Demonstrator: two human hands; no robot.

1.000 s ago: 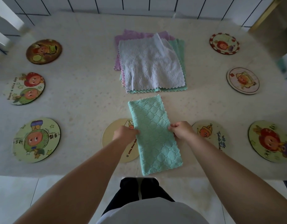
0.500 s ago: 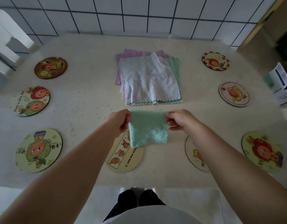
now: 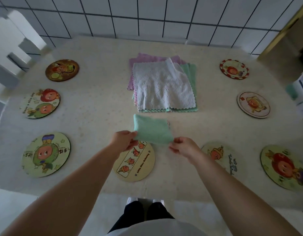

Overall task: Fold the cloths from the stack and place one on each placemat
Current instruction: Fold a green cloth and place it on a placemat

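Both hands hold the folded green cloth (image 3: 152,131) by its near corners: left hand (image 3: 124,142) fingers pinch one, right hand (image 3: 182,147) fingers the other. It sits just above the mat (image 3: 138,166), with the stack (image 3: 164,86) at 12 o'clock and bare desk (image 3: 99,116) between

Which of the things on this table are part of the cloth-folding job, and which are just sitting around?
Part of the job:
folded green cloth, pinched by the left hand and right hand
stack of cloths, white one on top
eight round placemats, such as the nearest placemat, none with a cloth resting fully on it yet

Just lying about:
white box at the table's right edge
white chair on the left
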